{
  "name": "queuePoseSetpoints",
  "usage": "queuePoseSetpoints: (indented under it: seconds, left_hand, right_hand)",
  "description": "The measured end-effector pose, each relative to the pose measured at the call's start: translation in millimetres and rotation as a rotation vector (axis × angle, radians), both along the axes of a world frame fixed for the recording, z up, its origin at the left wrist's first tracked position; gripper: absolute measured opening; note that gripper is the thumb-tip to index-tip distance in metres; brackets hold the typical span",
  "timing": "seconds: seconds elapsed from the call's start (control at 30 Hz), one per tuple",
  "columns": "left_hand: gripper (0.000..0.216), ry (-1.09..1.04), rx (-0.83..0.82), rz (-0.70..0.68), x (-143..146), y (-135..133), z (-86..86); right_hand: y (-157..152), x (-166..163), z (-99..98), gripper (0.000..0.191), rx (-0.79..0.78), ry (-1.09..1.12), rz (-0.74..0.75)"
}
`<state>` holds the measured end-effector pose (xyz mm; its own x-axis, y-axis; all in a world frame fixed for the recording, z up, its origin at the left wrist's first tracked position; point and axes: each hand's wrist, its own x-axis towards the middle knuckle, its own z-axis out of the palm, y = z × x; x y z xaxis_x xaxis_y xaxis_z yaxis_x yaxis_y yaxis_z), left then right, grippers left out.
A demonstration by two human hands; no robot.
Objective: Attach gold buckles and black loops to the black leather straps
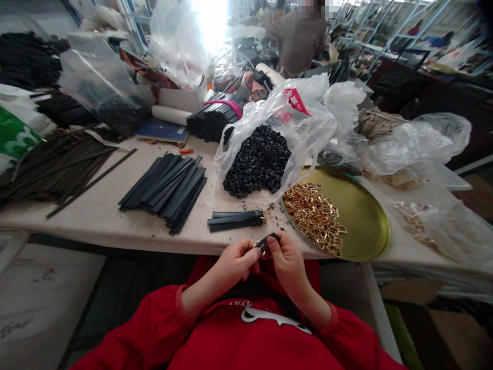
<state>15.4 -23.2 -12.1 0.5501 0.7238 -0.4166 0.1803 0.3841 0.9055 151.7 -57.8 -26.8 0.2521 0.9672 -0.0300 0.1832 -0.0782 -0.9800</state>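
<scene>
Both the left hand and right hand pinch a short black strap just below the bench edge, its long axis running left-right.

Blown-out backlight glare, warped blurry edges.

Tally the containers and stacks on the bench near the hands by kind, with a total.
Round gold tray of gold metal fittings: 1
Open clear plastic bag of small black loops: 1
Loose stack of flat black strips: 1
Small pile of finished straps with a gold end: 1
Short black strap held between left hand and right hand: 1
Total: 5
</scene>
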Motion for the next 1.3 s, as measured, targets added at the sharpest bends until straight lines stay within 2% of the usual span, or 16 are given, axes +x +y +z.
queuePoseSetpoints:
  seconds: [0.13, 0.3, 0.37, 0.47, 0.57, 0.67, 0.77, 0.97, 1.07, 1.17, 1.23, 1.3]
  left_hand:
    - [0.020, -0.028, -0.037, 0.012, 0.7, 0.2, 3.4]
    - [0.012, 0.017, -0.009, 0.026, 1.9, -0.4, 0.4]
    - [0.012, 0.105, 0.067, 0.044, 1.8, -1.2, -2.9]
    - [0.014, 0.257, 0.299, 0.059, -0.3, -2.5, -4.9]
    - [0.017, 0.325, 0.434, -0.009, -4.2, -1.2, -0.3]
    - [0.026, 0.298, 0.423, -0.078, -7.9, 5.3, 8.0]
    - [0.033, 0.292, 0.404, -0.088, -10.1, 15.5, 17.7]
    - [0.025, 0.219, 0.337, -0.148, -11.3, 33.4, 37.2]
    - [0.025, 0.162, 0.319, -0.126, -9.7, 43.7, 32.2]
    - [0.021, 0.128, 0.276, -0.008, -8.2, 54.5, 17.3]
    - [0.021, 0.113, 0.288, 0.038, -8.3, 60.3, 8.6]
    - [0.026, 0.130, 0.330, 0.026, -9.3, 64.7, 3.8]
  right_hand:
    - [0.7, 1.9, 0.3, 0.022, 0.031, -0.041, -0.015]
    - [5.6, 1.4, 3.3, 0.026, -0.037, 0.057, 0.026]
    - [5.8, 2.3, 1.9, 0.023, -0.045, 0.070, 0.069]
    - [4.4, 6.0, -2.0, 0.018, -0.060, 0.054, 0.136]
    - [5.4, 10.4, -2.7, 0.020, -0.130, 0.112, 0.183]
    - [10.6, 12.2, 0.4, 0.024, -0.162, 0.228, 0.232]
    - [18.8, 11.6, 4.2, 0.024, -0.124, 0.214, 0.220]
    - [40.4, 12.6, 14.9, 0.023, -0.103, 0.192, 0.230]
    - [48.3, 13.7, 18.4, 0.024, -0.070, 0.169, 0.257]
    - [54.8, 17.1, 19.0, 0.023, -0.024, 0.049, 0.322]
    - [64.7, 22.7, 18.1, 0.029, -0.013, -0.028, 0.416]
    - [83.5, 30.3, 15.1, 0.036, 0.002, -0.102, 0.436]
